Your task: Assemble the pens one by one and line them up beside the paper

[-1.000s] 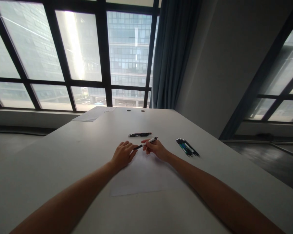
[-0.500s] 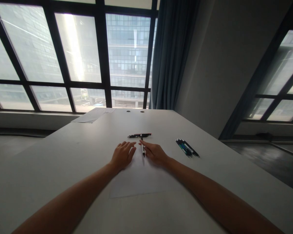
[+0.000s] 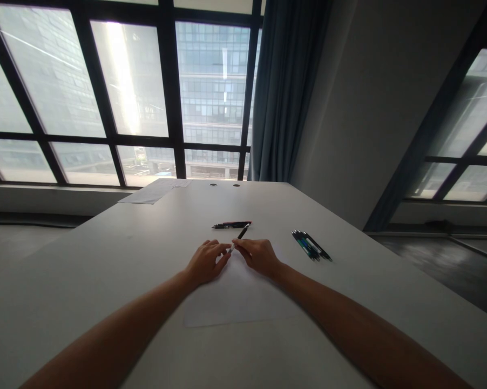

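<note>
Between my two hands a black-and-white pen (image 3: pixel 243 232) is held tilted, its dark end pointing away to the upper right. My left hand (image 3: pixel 207 261) pinches the pen's white near end with thumb and fingertips. On the other side my right hand (image 3: pixel 258 256) grips the pen around its middle with thumb and forefinger. Both hands are over a white sheet of paper (image 3: pixel 239 305) on the table. Just beyond the pen lie a few dark pens (image 3: pixel 227 225), one with some red on it. The tip at the near end is hidden by my fingers.
A row of several pens (image 3: pixel 310 246), black with some blue and green, lies to the right on the white table (image 3: pixel 158 254). Papers (image 3: pixel 146 193) lie at the far left edge. Two dark round discs (image 3: pixel 236 185) are at the far end, before the windows and a blue curtain (image 3: pixel 282 108).
The pen has turned from pointing nearly straight toward me to a slant. My left hand has moved right and closed on its near end, while my right hand keeps its hold.
</note>
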Demonstrator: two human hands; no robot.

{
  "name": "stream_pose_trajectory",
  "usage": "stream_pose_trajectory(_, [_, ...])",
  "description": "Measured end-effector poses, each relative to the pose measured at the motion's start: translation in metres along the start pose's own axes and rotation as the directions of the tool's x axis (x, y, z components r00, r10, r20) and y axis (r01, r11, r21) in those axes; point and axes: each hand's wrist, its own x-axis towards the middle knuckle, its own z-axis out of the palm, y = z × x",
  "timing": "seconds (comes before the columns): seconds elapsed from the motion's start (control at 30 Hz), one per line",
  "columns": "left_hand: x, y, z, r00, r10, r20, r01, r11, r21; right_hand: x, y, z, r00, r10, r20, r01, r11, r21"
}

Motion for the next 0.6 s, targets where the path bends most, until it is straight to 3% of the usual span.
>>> stream_pose_trajectory(0.1, [0.0, -0.002, 0.0, 0.998, -0.049, -0.037, 0.05, 0.998, 0.032, 0.0, 0.001, 0.0, 1.0, 0.014, -0.013, -0.014, 0.998, -0.069])
stream_pose_trajectory(0.27, [0.001, -0.004, -0.002, 0.99, -0.108, -0.089, 0.119, 0.985, 0.124, 0.001, 0.009, -0.003, 0.965, 0.22, -0.146, -0.247, 0.946, -0.21])
stream_pose_trajectory(0.6, [0.002, -0.002, -0.005, 0.982, -0.159, -0.099, 0.181, 0.938, 0.296, 0.003, 0.012, -0.004, 0.974, 0.211, -0.087, -0.228, 0.903, -0.365])
